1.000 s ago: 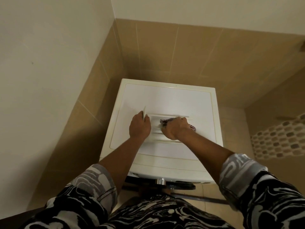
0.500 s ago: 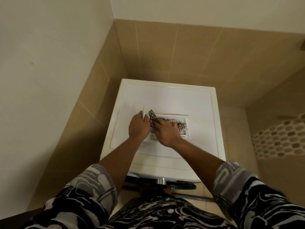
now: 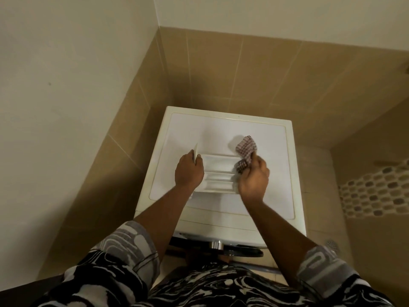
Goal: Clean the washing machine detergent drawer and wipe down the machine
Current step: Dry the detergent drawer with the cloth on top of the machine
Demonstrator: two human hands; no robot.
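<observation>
The right hand (image 3: pixel 253 178) pinches a bunched checked cloth (image 3: pixel 246 149) between thumb and curled fingers. Half a second ago it was pressing that cloth down into the detergent drawer (image 3: pixel 219 173), close beside the other hand. Now it has swept across to the drawer's right end and lifted, so the loose part of the cloth sticks up past the fingers, over the bare panel toward the right edge of the washing machine's top (image 3: pixel 221 127).

The left hand (image 3: pixel 188 171) has not shifted. It grips the drawer's left end, with thumb and fingers closed round the thin upright front plate, and steadies it.

The drawer lies flat near the middle of the machine's top, a little toward the near edge. Its long compartments run left to right and are now uncovered.

I judge that one wiping pass along the compartments has just ended. Either the cloth is being regathered for another stroke, or the drawer is close to done. The wipe-down of the machine itself remains.
</observation>
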